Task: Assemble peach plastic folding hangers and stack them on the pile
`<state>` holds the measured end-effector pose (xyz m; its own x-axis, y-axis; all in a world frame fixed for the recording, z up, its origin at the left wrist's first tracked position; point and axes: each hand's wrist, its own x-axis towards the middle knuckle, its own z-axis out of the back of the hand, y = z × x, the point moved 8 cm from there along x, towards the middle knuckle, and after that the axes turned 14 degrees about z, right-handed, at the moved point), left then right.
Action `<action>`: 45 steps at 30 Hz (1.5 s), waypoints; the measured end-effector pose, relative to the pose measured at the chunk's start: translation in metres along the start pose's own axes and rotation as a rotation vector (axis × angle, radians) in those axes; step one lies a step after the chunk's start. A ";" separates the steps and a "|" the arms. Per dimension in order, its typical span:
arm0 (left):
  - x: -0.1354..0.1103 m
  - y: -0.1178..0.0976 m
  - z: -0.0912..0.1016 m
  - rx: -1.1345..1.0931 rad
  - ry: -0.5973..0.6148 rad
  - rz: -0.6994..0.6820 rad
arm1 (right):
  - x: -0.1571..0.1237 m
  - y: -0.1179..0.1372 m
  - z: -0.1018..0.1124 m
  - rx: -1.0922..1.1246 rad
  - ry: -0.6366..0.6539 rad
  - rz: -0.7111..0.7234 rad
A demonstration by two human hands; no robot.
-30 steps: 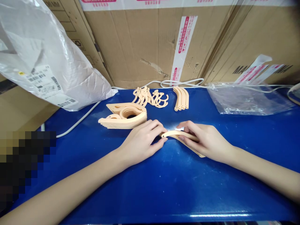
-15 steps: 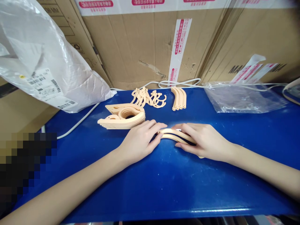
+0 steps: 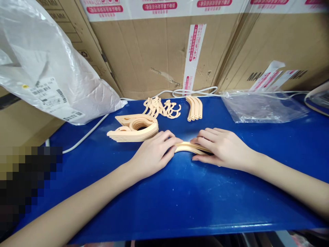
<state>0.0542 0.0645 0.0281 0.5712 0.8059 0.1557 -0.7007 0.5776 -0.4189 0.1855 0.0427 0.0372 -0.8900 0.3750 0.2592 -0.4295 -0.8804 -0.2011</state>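
Observation:
A curved peach plastic strip (image 3: 189,147) lies on the blue table (image 3: 180,199) between my hands. My left hand (image 3: 154,152) pinches its left end with thumb and fingers. My right hand (image 3: 223,149) covers and grips its right part, fingers pressed on top. Just behind my left hand sits a stack of larger peach curved pieces (image 3: 135,128). Farther back lie a heap of small peach hook pieces (image 3: 161,108) and a row of several curved strips (image 3: 194,108).
Cardboard boxes (image 3: 164,51) wall off the back. A white plastic bag (image 3: 48,68) bulges at the left, a clear plastic bag (image 3: 262,106) lies at the back right, and a white cable (image 3: 84,133) runs along the table's rear and left.
The strip has been lowered from a raised tilt to lie flatter on the table. Both hands stayed on it and shifted slightly back.

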 end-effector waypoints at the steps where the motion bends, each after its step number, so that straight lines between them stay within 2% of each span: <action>1: 0.000 0.000 0.000 0.001 -0.001 0.001 | 0.000 0.001 0.001 -0.031 -0.009 0.012; 11: -0.002 -0.006 0.000 0.064 0.016 -0.062 | 0.001 0.003 0.008 -0.198 -0.080 0.039; 18: -0.006 -0.015 0.003 0.200 -0.069 -0.124 | -0.001 0.005 0.009 -0.109 -0.104 0.069; 26: -0.003 -0.007 0.004 0.222 -0.093 -0.036 | 0.000 0.003 0.008 -0.012 -0.083 0.064; 45: 0.000 0.001 0.001 0.162 -0.054 0.054 | -0.005 -0.010 -0.008 0.165 -0.064 -0.148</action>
<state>0.0532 0.0652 0.0291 0.5098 0.8398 0.1868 -0.7921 0.5429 -0.2788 0.1929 0.0518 0.0307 -0.8052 0.4890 0.3353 -0.5193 -0.8546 -0.0009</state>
